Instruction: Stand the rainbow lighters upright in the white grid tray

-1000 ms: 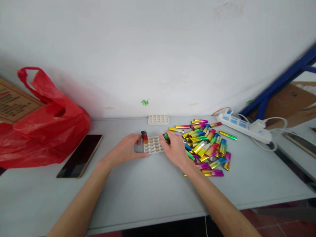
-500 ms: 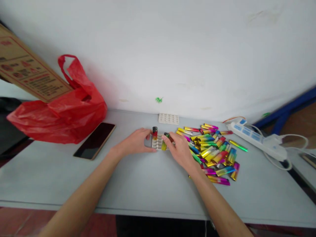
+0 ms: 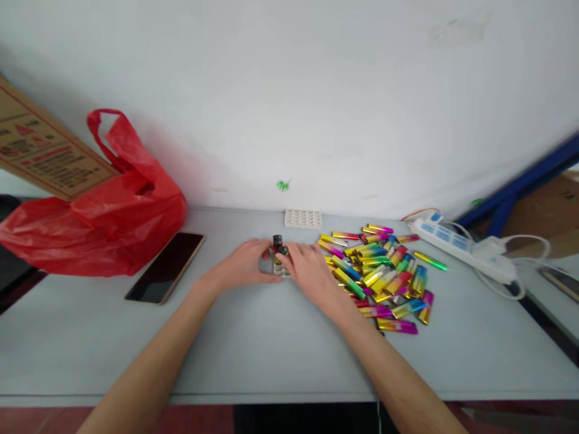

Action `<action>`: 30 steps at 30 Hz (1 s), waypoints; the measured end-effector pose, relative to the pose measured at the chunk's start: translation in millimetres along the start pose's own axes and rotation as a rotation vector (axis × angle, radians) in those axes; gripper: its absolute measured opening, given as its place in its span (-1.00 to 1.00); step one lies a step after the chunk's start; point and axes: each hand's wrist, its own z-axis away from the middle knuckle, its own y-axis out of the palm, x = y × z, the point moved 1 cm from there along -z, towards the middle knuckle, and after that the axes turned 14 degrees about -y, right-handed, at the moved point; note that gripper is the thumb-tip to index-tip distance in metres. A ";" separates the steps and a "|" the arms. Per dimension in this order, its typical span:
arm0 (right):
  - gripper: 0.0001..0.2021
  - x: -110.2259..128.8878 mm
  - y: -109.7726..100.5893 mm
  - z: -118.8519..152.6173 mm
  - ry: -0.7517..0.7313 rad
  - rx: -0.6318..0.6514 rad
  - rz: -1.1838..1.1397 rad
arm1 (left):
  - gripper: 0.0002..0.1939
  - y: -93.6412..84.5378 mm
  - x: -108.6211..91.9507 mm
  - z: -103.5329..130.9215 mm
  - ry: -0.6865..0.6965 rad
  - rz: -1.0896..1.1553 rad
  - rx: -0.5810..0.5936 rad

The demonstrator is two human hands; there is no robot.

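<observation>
A small pale tray with holes (image 3: 281, 271) lies on the grey table between my hands. My left hand (image 3: 246, 263) is at the tray's left side, thumb along the front edge and fingers curved behind, with a gap between them. Upright lighters with black tops (image 3: 277, 240) stand at the tray's left end. My right hand (image 3: 310, 271) pinches another lighter (image 3: 283, 251) over the tray, close to the standing ones; the hand hides the tray's right part. Many shiny multicoloured lighters (image 3: 382, 280) lie in a loose pile right of my right hand.
A second holed tray (image 3: 303, 218) lies by the wall. At left are a phone (image 3: 166, 268), a red plastic bag (image 3: 131, 211) and a cardboard box (image 3: 49, 144). A white power strip (image 3: 461, 247) with cables is at the right, near a blue metal frame (image 3: 520, 187).
My right hand has moved left with its lighter, nearer the standing lighters. My left hand stays at the tray's left side. The whole view has shifted slightly.
</observation>
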 end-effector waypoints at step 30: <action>-0.73 -85.7 -37.9 51.4 0.427 0.103 0.051 | -0.42 -0.6 2.8 -1.9 -0.037 -0.011 -0.007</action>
